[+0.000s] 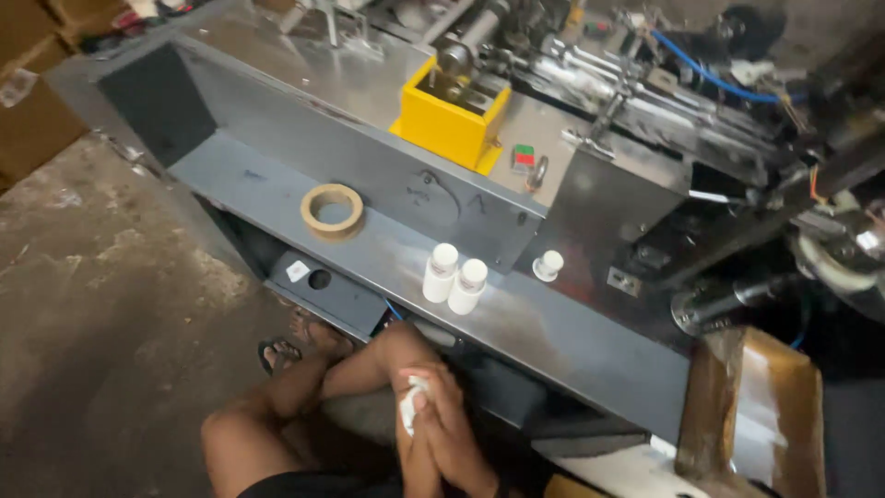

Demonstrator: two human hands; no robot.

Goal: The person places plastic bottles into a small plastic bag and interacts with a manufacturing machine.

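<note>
both hands meet low at the knee, the right hand (458,441) and left hand (417,452) clasped together around a small white bottle (411,403); it looks light, rigid, smooth plastic, likely slippery; best held round its body.

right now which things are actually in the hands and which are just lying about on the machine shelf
In hand: small white object, clasped between left hand and right hand.

Lying about: two white bottles, a third white bottle, tape roll, yellow box, grey shelf.
</note>
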